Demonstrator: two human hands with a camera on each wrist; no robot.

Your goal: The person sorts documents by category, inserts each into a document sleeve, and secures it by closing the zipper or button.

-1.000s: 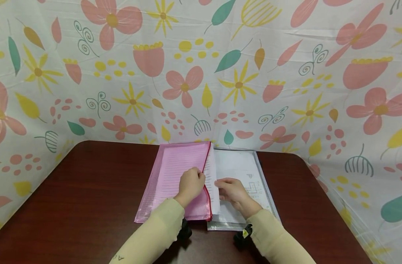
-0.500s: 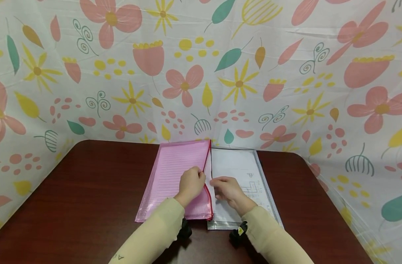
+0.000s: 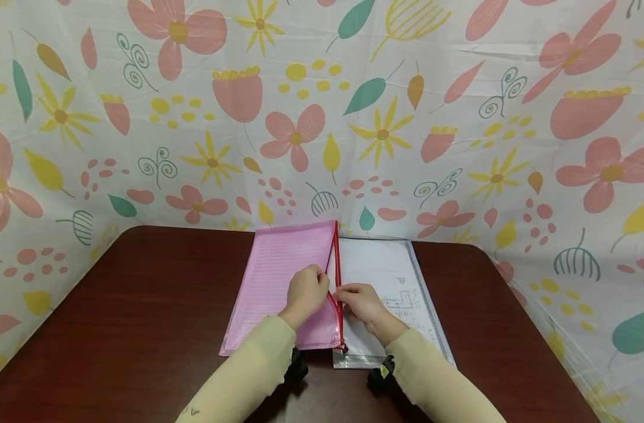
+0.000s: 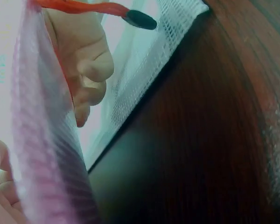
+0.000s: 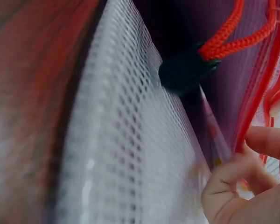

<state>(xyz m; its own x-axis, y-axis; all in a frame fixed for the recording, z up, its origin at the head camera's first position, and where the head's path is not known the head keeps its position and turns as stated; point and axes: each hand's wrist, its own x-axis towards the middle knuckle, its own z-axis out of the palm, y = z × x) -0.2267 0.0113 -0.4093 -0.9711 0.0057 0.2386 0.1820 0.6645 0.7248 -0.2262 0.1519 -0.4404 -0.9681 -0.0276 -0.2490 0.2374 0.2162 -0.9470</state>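
Note:
A pink translucent zip folder (image 3: 279, 252) with lined paper showing through lies over the left part of a clear mesh-edged folder (image 3: 371, 258). At its right side, the red zipper edge (image 3: 338, 252) is parted into two strips. My left hand (image 3: 304, 295) pinches the upper strip and holds it up. Thumb and finger of my right hand (image 3: 365, 306) pinch the other strip, just to the right. A red cord pull (image 5: 233, 39) with a dark end piece hangs near the folder's lower corner. The paper's right edge is hidden inside the pink folder.
Printed drawings (image 3: 403, 299) show through the clear folder. Both folders lie on a dark reddish-brown table (image 3: 142, 317). Behind it hangs a flower-patterned cloth (image 3: 295, 76). Black wrist devices (image 3: 296, 369) sit under the sleeves.
The white sheets that stuck out at the pink folder's right side are now inside it. My right hand has moved slightly left and now pinches the lower zipper strip. The left hand keeps its hold.

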